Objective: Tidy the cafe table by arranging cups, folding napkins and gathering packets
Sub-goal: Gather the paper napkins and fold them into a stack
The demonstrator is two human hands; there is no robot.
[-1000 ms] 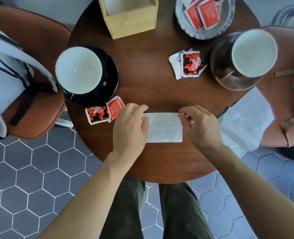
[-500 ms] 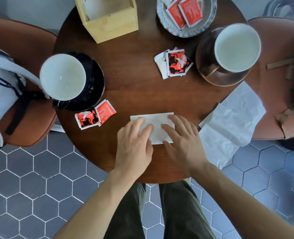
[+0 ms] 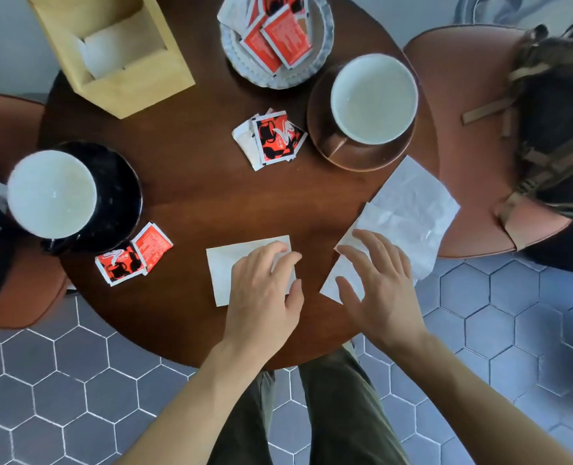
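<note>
A folded white napkin (image 3: 226,268) lies near the front of the round wooden table (image 3: 194,196). My left hand (image 3: 265,293) rests flat on its right half, fingers spread. My right hand (image 3: 377,286) hovers open over the near corner of an unfolded, crumpled napkin (image 3: 409,213) that hangs over the table's right edge. Two red packets (image 3: 134,255) lie at the front left, and a small pile of packets (image 3: 271,139) sits mid-table. A white cup on a black saucer (image 3: 52,193) stands left, and a white cup on a brown saucer (image 3: 374,99) stands right.
A wooden napkin box (image 3: 117,52) stands at the back left. A grey dish (image 3: 245,68) at the back holds several red packets. Brown chairs flank the table; the right chair (image 3: 469,146) carries a bag (image 3: 557,129). My legs and hexagon floor tiles show below.
My right hand has left the folded napkin and moved right onto the crumpled one. My left hand stays pressing the folded napkin. The camera has shifted closer and to the left.
</note>
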